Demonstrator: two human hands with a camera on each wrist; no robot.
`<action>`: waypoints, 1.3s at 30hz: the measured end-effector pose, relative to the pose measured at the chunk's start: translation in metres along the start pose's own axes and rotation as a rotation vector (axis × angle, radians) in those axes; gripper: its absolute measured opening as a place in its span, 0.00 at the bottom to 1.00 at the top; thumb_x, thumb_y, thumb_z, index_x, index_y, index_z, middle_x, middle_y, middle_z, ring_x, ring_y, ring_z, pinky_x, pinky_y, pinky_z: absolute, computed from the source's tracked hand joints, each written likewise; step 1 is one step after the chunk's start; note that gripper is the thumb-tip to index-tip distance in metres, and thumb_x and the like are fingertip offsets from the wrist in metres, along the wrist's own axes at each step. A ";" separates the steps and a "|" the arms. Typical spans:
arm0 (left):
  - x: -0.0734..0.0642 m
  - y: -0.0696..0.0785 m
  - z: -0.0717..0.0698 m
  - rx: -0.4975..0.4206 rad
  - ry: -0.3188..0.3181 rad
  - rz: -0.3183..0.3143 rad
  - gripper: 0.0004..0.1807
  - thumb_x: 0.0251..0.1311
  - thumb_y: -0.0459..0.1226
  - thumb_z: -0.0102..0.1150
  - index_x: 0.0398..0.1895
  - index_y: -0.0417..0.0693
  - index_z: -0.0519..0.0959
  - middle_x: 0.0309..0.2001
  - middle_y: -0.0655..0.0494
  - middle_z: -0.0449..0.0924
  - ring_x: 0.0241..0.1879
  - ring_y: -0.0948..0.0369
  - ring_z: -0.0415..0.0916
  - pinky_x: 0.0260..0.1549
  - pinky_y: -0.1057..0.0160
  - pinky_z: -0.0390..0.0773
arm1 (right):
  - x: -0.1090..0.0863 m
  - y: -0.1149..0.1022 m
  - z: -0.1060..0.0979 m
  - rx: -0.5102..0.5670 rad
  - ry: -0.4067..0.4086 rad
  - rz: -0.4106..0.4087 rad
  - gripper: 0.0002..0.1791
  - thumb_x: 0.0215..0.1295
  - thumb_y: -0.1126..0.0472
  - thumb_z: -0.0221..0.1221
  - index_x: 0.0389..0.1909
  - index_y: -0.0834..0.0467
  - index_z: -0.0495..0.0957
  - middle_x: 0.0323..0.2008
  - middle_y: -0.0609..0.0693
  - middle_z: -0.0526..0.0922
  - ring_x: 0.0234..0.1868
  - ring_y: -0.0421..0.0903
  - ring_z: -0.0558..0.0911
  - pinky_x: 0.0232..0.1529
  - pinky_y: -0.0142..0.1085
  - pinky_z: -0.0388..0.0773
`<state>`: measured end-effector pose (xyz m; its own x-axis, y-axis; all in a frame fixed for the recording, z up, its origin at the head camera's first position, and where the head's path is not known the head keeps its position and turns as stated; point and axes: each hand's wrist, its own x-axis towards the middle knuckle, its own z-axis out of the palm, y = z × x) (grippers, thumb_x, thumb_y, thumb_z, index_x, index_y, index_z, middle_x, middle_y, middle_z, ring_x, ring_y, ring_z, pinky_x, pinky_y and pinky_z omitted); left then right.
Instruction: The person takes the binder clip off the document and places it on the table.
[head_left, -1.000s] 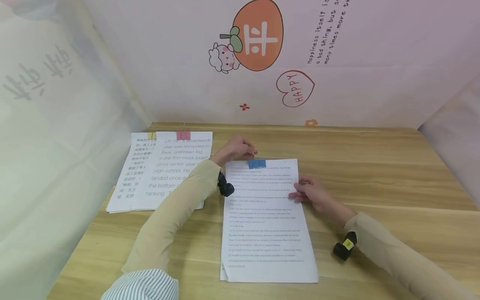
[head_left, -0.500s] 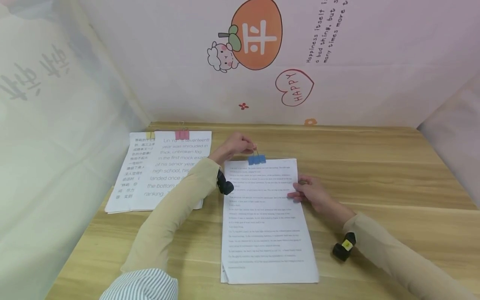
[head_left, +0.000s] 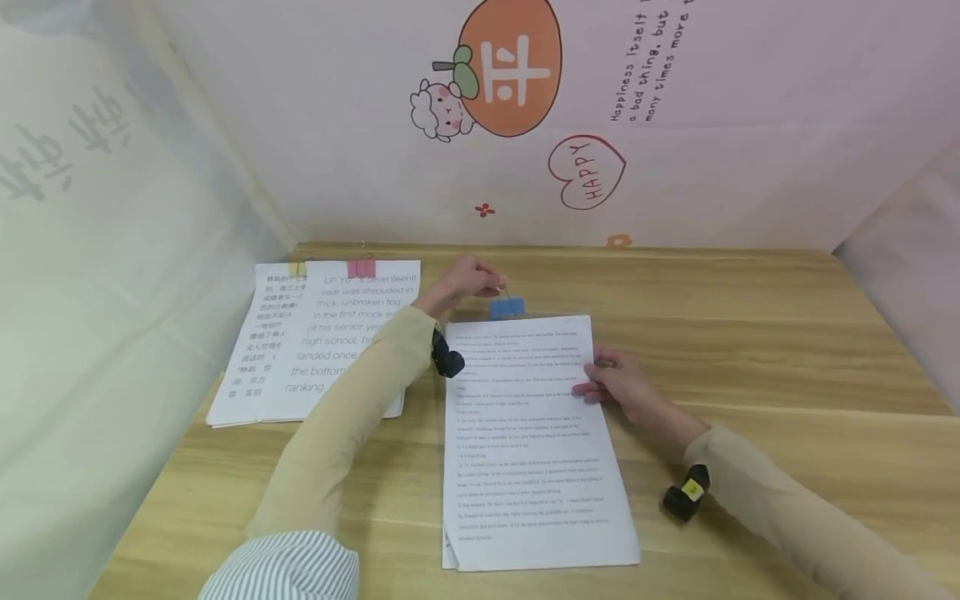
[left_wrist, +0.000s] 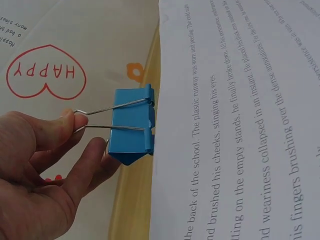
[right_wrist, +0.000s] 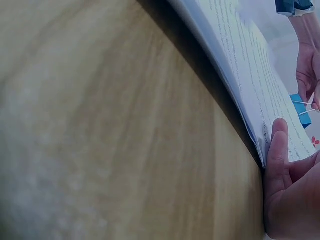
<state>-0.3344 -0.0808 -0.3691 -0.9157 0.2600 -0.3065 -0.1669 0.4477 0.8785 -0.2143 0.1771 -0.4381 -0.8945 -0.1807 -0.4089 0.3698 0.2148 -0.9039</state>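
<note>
A blue binder clip [head_left: 507,308] sits at the top edge of a stack of printed paper [head_left: 532,467]. In the left wrist view, my left hand [left_wrist: 55,170] holds the binder clip [left_wrist: 129,122] by its wire handles, and its mouth faces the paper edge. Whether the clip still touches the sheets is hard to tell. My right hand [head_left: 626,387] grips the right edge of the stack, near its upper part. Its thumb lies on the paper's edge in the right wrist view, while the other fingers are partly hidden.
To the left lie other printed sheets [head_left: 337,333], with a pink binder clip [head_left: 362,267] and a yellow binder clip [head_left: 297,268] at their top. The wooden table [head_left: 750,333] meets a decorated white wall [head_left: 360,167] at the back.
My left hand has moved up and slightly left with the blue binder clip, which has slid off the sheets to their top edge. The right hand keeps its place on the stack.
</note>
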 end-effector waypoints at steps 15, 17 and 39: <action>0.016 -0.011 -0.016 0.116 0.063 -0.025 0.15 0.65 0.35 0.54 0.51 0.37 0.79 0.52 0.44 0.79 0.50 0.53 0.79 0.54 0.60 0.78 | 0.000 0.004 -0.001 -0.032 0.013 -0.035 0.20 0.72 0.64 0.46 0.61 0.69 0.64 0.44 0.61 0.83 0.30 0.39 0.85 0.33 0.30 0.83; 0.018 -0.012 -0.018 0.139 0.067 -0.020 0.14 0.65 0.36 0.54 0.50 0.38 0.79 0.51 0.45 0.80 0.49 0.54 0.79 0.53 0.60 0.78 | 0.000 0.004 -0.002 -0.034 0.007 -0.036 0.20 0.72 0.64 0.46 0.62 0.69 0.64 0.40 0.57 0.84 0.29 0.39 0.85 0.33 0.30 0.83; 0.027 -0.026 -0.017 0.322 0.115 0.071 0.10 0.65 0.37 0.54 0.42 0.41 0.82 0.40 0.49 0.80 0.38 0.58 0.73 0.39 0.65 0.75 | -0.002 0.007 -0.002 -0.037 0.023 -0.027 0.20 0.72 0.64 0.46 0.60 0.69 0.63 0.29 0.49 0.85 0.26 0.39 0.84 0.31 0.29 0.82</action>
<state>-0.3610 -0.1004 -0.3941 -0.9591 0.2103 -0.1897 0.0056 0.6838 0.7297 -0.2107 0.1811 -0.4439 -0.9095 -0.1652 -0.3814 0.3367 0.2452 -0.9091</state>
